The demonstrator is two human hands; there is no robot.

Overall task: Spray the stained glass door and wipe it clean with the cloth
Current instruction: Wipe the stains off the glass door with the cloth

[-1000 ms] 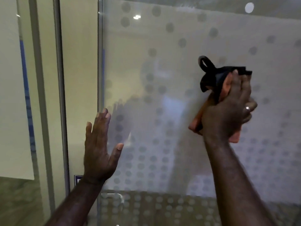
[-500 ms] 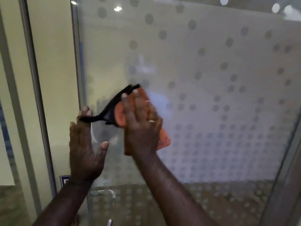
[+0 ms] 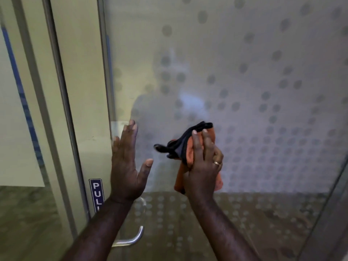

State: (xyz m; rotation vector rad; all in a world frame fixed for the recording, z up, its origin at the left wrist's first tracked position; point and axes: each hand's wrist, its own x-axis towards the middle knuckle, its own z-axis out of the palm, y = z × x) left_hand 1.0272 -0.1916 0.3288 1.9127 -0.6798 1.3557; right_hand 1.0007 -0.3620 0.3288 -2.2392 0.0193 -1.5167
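Fingers (image 3: 202,146) of the right hand (image 3: 202,166) clench a bunched orange-and-black cloth (image 3: 185,147) against the frosted, dotted glass door (image 3: 263,91), cloth spilling out above and left of the knuckles. Left hand (image 3: 126,162) released, flat, digits spread, pressed on the glass at the door's left edge, just above the metal handle (image 3: 135,238) and beside the PULL sign (image 3: 97,194). Wide bare glass runs right of and above the cloth to the frame.
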